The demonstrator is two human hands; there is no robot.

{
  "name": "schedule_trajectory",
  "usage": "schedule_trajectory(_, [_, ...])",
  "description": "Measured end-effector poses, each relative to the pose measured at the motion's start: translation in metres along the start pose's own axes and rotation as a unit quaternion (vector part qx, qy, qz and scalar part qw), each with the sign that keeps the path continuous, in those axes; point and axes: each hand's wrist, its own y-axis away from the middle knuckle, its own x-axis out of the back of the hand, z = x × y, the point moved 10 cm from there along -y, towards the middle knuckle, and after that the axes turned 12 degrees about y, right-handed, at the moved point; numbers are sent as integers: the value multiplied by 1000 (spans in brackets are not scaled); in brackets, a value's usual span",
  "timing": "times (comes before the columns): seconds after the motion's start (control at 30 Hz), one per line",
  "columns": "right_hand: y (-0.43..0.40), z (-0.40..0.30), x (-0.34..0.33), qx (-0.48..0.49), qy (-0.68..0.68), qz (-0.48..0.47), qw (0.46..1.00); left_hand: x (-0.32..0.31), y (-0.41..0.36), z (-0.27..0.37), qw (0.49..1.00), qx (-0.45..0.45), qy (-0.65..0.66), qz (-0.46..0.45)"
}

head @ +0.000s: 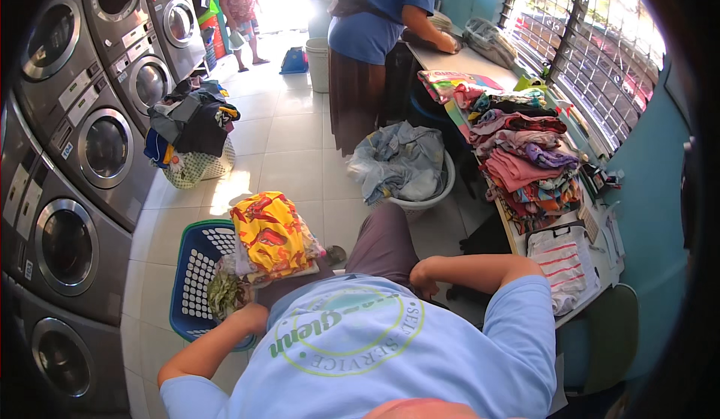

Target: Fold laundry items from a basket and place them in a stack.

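Observation:
My left hand (252,318) is at my left hip by the shirt hem, its fingers mostly hidden. Beside it is a blue plastic laundry basket (181,284) with a crumpled green patterned cloth (226,295) at its near side. A stack of folded cloth topped by a yellow piece with a red print (267,233) rests at my left thigh, overlapping the basket's rim. My right hand (426,278) is bent in at my right hip, against the dark trousers (385,239); whether it grips anything is unclear.
A white basket of clothes in clear plastic (402,160) stands ahead. Folded clothes (517,154) are piled on the table at right, beside a striped folded cloth (562,267). Front-loading machines (67,247) line the left, near a heaped basket (216,163). A co-worker (360,42) leans over the table; another person (239,8) stands near the doorway.

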Motion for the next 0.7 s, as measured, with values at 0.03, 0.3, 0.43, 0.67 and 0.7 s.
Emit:
schedule_trajectory(0.03, [3, -1, 4, 2, 23, 20, 1000, 2, 1, -1, 1000, 10, 13, 8])
schedule_trajectory(0.3, [15, -8, 2, 2, 54, 12, 998, 3, 6, 3, 999, 25, 21, -5])
schedule_trajectory(0.43, [5, -7, 11, 23, 62, 72, 995, 5, 5, 7, 1000, 6, -13, -15])
schedule_trajectory(0.67, [4, -2, 6, -4, 30, 55, 998, -4, 1, 4, 999, 3, -12, -42])
schedule_trajectory(0.7, [7, -2, 8, -7, 20, 56, 998, -3, 1, 1, 999, 17, 0, -35])
